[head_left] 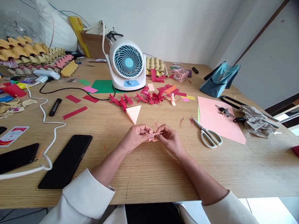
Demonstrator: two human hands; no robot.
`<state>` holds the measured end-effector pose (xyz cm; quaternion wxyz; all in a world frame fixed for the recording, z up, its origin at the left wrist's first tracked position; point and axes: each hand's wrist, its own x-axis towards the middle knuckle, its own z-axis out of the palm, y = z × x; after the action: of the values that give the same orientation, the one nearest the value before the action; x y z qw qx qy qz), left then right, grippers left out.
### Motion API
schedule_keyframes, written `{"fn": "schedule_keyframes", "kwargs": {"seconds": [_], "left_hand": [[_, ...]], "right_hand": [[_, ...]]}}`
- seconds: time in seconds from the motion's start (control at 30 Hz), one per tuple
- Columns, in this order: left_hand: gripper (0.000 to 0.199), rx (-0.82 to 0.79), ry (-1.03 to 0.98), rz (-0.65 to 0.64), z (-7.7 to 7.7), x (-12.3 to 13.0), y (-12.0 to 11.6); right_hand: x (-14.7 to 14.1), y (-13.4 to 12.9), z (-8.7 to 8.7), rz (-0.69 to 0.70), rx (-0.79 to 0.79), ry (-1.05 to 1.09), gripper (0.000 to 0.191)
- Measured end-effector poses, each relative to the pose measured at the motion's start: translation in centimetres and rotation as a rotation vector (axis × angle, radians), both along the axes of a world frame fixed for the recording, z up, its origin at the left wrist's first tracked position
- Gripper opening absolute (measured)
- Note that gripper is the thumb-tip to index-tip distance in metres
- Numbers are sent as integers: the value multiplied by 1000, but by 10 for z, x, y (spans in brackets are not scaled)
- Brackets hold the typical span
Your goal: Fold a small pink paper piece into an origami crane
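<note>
My left hand (138,137) pinches a small folded piece of pink paper (151,135) just above the table. On its other side, my right hand (168,137) grips a thin strip of the same paper between thumb and fingers. The two hands are close together, and their fingers partly hide the paper. Just behind my left hand lies a pale pink folded triangle (134,114). Farther back is a row of crumpled dark red paper pieces (149,98). White-handled scissors (210,137) lie to the right, beside a large pink sheet (218,120).
A white fan (129,65) stands at the back on a green sheet (99,86). Phones, including a large black one (65,162), and a white cable (55,136) lie at the left. Keys (225,111), a blue bag (219,81) and egg trays (20,53) are farther out.
</note>
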<state>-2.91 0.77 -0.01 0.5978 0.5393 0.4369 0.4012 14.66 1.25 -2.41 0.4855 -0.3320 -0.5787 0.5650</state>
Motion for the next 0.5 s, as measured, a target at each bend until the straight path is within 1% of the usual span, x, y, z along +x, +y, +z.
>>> {"fn": "schedule_keyframes", "kwargs": {"seconds": [0.1,0.13,0.23,0.33,0.4,0.5], "left_hand": [[47,-31,-56,17,0,1,0],[48,-38,-73,14,0,1,0],[36,-36,-92,-12,0,1,0],[33,17,-85,-13,1,-1,1],[30,82,-48,-14,1,-3,2],[26,144,39,-54,2,-5,2]], "right_hand": [[2,0,0,-63,114,-90,22],[3,-1,1,-80,152,-118,20],[5,-4,6,-106,249,-198,13],[6,-6,11,-114,345,-255,6],[6,-7,14,-127,416,-277,5],[7,-7,17,-140,499,-312,8]]}}
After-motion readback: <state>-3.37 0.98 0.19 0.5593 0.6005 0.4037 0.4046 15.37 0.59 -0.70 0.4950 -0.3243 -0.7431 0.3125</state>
